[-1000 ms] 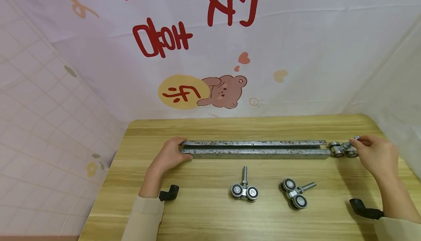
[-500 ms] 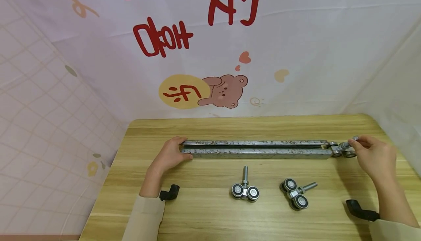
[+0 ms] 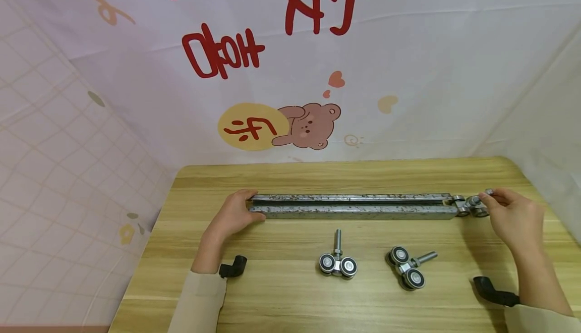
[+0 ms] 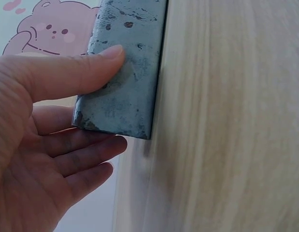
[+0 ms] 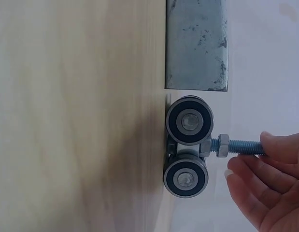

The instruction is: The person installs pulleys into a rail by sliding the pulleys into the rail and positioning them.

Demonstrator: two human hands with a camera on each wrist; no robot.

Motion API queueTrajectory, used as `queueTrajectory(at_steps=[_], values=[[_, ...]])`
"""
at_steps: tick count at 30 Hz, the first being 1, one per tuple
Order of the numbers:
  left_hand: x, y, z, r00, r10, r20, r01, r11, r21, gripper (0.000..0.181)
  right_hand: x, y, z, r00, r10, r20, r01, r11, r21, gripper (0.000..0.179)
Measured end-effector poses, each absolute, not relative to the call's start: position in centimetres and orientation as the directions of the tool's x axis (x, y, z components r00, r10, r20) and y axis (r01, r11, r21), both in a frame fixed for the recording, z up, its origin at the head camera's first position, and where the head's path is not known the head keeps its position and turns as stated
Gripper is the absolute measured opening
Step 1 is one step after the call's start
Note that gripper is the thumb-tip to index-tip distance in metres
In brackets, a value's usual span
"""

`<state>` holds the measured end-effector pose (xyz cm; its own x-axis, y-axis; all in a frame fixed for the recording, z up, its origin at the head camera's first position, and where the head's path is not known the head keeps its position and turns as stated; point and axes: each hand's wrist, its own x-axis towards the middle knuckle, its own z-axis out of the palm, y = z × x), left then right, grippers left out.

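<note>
A slotted steel rail (image 3: 354, 213) lies lengthwise on the wooden table, its long slot facing up. My left hand (image 3: 233, 215) grips its left end, thumb on the near side; in the left wrist view the thumb presses the rail's flat face (image 4: 125, 82). At the opposite end my right hand (image 3: 519, 217) pinches the threaded bolt (image 5: 246, 147) of a roller trolley (image 3: 462, 206). The trolley's wheels (image 5: 190, 121) stand at the table surface, in line with the rail's end. In the right wrist view a small gap shows between the upper wheel and the rail.
Two more roller trolleys lie nearer on the table (image 3: 290, 302): one trolley (image 3: 338, 265) with its bolt pointing away, another trolley (image 3: 406, 268) with its bolt pointing right. A printed cloth wall (image 3: 408, 60) rises behind the table's back edge. Black wrist mounts (image 3: 233, 266) stick out by both forearms.
My right hand has moved slightly left, bringing the trolley from a little way off up close to the rail's right end. The left hand and the rail stay nearly still.
</note>
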<state>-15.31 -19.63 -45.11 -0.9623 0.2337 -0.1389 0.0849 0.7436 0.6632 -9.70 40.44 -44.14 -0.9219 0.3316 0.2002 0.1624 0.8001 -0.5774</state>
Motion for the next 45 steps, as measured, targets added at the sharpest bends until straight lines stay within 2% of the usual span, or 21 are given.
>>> queueTrajectory(at_steps=[16,31,45], values=[[-15.3,-19.5,-45.1,-0.961,0.235,-0.143,0.081,0.738,0.67,0.079,-9.8,39.9,-44.6,-0.903,0.333,0.27,0.113,0.792,-0.6,0.036],[-15.3,-19.6,-44.8,-0.962,0.229,-0.151,0.067,0.73,0.681,0.079,-10.1,39.3,-44.3,-0.904,0.358,0.235,0.147,0.774,-0.615,0.038],[-15.3,-19.6,-44.8,-0.961,0.227,-0.156,0.064,0.735,0.675,0.08,-10.0,38.7,-44.1,-0.916,0.321,0.239,0.107,0.771,-0.627,0.038]])
